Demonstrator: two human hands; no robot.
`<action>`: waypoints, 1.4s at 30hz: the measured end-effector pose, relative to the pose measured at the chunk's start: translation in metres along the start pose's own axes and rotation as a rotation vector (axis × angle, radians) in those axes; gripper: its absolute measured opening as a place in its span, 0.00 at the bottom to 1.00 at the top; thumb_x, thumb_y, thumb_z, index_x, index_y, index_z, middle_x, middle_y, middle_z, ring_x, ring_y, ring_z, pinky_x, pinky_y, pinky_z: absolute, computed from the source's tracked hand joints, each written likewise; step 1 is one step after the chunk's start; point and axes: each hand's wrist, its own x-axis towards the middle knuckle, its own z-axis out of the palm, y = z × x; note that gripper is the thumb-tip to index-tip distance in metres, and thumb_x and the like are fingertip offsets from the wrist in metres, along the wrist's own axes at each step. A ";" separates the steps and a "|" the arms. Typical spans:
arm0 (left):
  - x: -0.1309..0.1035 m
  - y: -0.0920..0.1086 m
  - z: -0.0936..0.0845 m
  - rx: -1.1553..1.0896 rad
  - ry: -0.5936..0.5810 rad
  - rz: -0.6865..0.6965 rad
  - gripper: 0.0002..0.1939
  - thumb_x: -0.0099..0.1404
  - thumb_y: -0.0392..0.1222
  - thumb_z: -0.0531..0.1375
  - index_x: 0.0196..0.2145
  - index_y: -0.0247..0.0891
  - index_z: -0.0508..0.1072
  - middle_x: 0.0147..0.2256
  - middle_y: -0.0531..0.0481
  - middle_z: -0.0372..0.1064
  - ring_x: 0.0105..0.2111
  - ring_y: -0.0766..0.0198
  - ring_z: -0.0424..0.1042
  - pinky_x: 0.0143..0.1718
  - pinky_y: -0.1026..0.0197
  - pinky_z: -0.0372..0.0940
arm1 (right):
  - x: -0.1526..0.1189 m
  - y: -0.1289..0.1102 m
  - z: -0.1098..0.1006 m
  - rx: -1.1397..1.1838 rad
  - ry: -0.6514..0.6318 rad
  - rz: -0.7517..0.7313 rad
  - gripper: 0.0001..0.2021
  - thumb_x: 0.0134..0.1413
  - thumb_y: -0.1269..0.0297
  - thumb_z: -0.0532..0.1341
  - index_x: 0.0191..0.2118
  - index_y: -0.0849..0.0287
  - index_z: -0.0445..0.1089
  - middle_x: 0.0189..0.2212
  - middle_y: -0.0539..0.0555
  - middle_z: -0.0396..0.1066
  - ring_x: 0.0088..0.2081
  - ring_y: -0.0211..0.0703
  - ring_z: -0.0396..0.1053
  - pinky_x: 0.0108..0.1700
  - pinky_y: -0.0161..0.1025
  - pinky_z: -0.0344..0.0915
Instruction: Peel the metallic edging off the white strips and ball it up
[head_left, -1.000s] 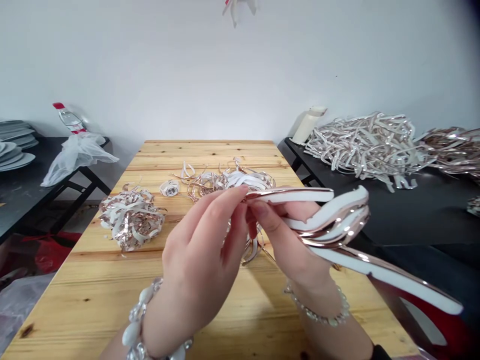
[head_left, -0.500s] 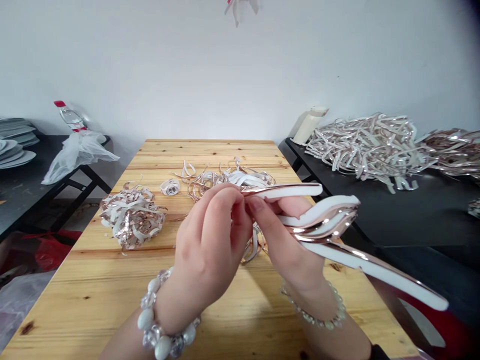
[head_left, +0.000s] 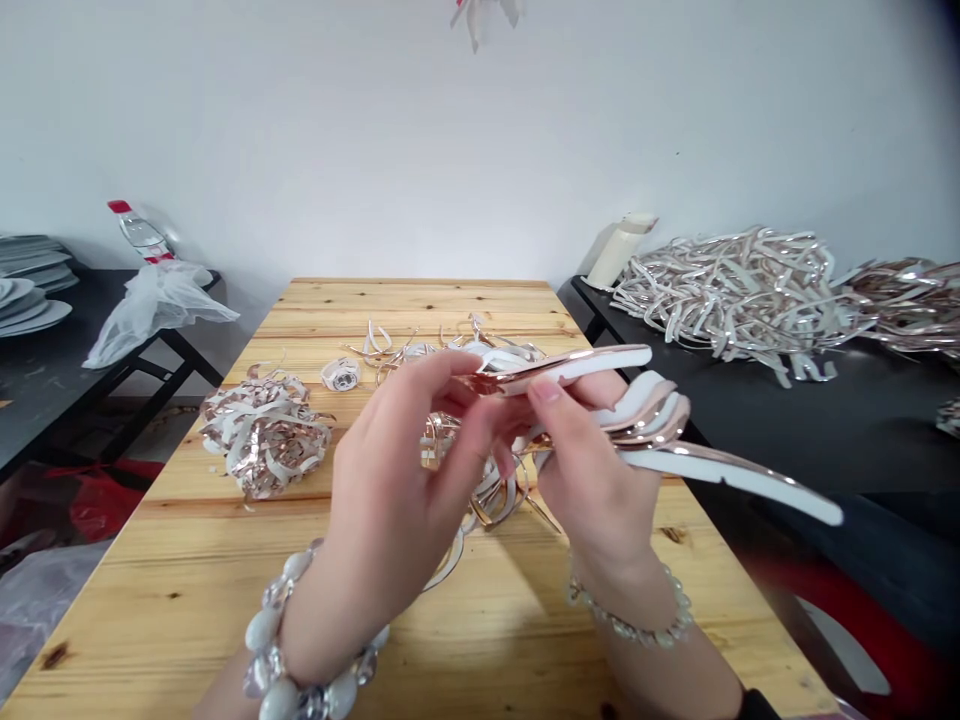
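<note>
My right hand (head_left: 600, 490) is closed around several curved strips (head_left: 739, 480), white with shiny rose-gold edges, which fan out to the right. Its thumb presses on an upper strip (head_left: 589, 368) of the same kind. My left hand (head_left: 394, 465) is at the left end of that upper strip, its thumb and fingers bent around the end; the fingertips are partly hidden. Behind and below my hands, a loose pile of similar strips (head_left: 506, 357) lies on the wooden table (head_left: 172, 600).
Left on the table are a crumpled ball of foil-like scraps (head_left: 264, 432) and a white watch (head_left: 341, 375). A black table (head_left: 697, 400) on the right bears a large strip heap (head_left: 742, 290) and a cream cylinder (head_left: 621, 250). Far left stands a bottle (head_left: 142, 235).
My left hand has shifted left and its pinch has loosened. The strips in my right hand have moved a little left and up, and a curved strip now shows below my left hand.
</note>
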 end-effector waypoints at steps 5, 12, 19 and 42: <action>0.002 -0.001 0.005 0.135 0.088 0.129 0.05 0.64 0.31 0.59 0.37 0.38 0.69 0.41 0.46 0.73 0.41 0.64 0.74 0.42 0.61 0.72 | -0.005 0.005 -0.001 -0.124 -0.013 -0.031 0.08 0.60 0.60 0.59 0.32 0.54 0.70 0.19 0.47 0.67 0.19 0.35 0.66 0.18 0.33 0.64; -0.002 -0.007 0.010 0.039 0.169 0.115 0.05 0.65 0.31 0.57 0.36 0.39 0.67 0.41 0.47 0.74 0.42 0.62 0.73 0.45 0.55 0.70 | -0.003 0.004 0.003 -0.074 -0.020 -0.009 0.12 0.61 0.58 0.57 0.30 0.56 0.72 0.23 0.50 0.74 0.18 0.33 0.64 0.17 0.32 0.61; -0.002 -0.004 0.007 -0.141 0.150 -0.008 0.06 0.66 0.30 0.56 0.37 0.39 0.67 0.41 0.49 0.75 0.42 0.63 0.75 0.42 0.59 0.72 | 0.001 -0.001 0.002 0.054 0.028 -0.020 0.08 0.61 0.65 0.57 0.31 0.57 0.70 0.24 0.49 0.76 0.23 0.36 0.72 0.17 0.30 0.62; 0.007 -0.007 0.002 -0.620 0.149 -0.313 0.06 0.70 0.38 0.49 0.35 0.44 0.63 0.41 0.49 0.72 0.42 0.62 0.76 0.42 0.55 0.76 | 0.027 0.007 -0.009 0.386 0.205 0.206 0.10 0.53 0.65 0.57 0.22 0.59 0.65 0.18 0.47 0.67 0.21 0.35 0.73 0.08 0.25 0.50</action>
